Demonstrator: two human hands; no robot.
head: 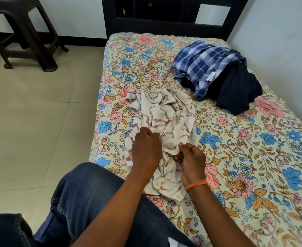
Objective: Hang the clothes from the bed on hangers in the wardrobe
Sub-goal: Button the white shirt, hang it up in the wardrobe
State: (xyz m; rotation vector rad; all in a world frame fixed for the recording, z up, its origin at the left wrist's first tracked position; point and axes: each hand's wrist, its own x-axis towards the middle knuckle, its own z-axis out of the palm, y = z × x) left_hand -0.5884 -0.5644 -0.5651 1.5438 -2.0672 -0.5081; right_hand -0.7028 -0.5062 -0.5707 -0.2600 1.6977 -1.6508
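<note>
Both hands are already on the crumpled white-and-maroon shirt (164, 120) at the bed's (253, 175) near-left edge, left hand (145, 150) and right hand (191, 163) each pinching fabric, shirt's length running away toward the far plaid pile (205, 68).

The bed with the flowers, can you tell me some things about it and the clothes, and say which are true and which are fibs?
1. Both hands, left hand and right hand, hold the white patterned garment. True.
2. The checked shirt hangs on a hanger. False: it lies crumpled on the bed.
3. A dark garment lies beside the checked shirt, touching it. True.
4. The right wrist wears a green band. False: the orange band is there.
</note>
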